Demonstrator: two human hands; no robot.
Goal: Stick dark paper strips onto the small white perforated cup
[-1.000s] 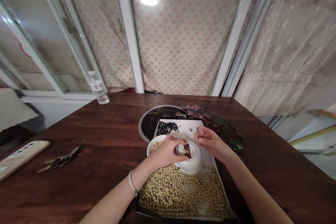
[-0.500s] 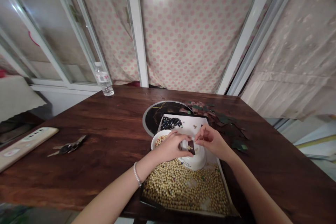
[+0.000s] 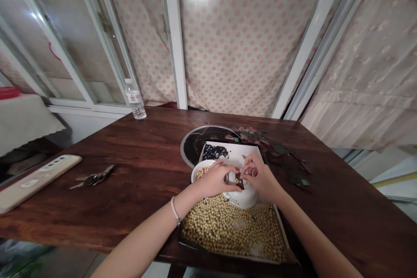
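My left hand curves around a small dark brown piece, its thumb and fingers gripping the edges. A few tiny yellowish beads show on that piece. At its right side my right hand has thumb and forefinger pinched together; whatever is between those fingertips is too small to name. Both hands are over an upturned-looking white bowl. A second white bowl with multicoloured beads stands partly behind my left hand. Beneath lies a shallow tray, its near part covered with round yellowish beads.
Black beads lie in the tray's far left corner. Behind it is a round dark mat. Brown and green scraps are scattered at the right. Keys, a phone and a water bottle are on the table at the left.
The view has shifted slightly, so the scene sits a little further right. My right fingertips have come closer to the brown piece, which my left hand still holds.
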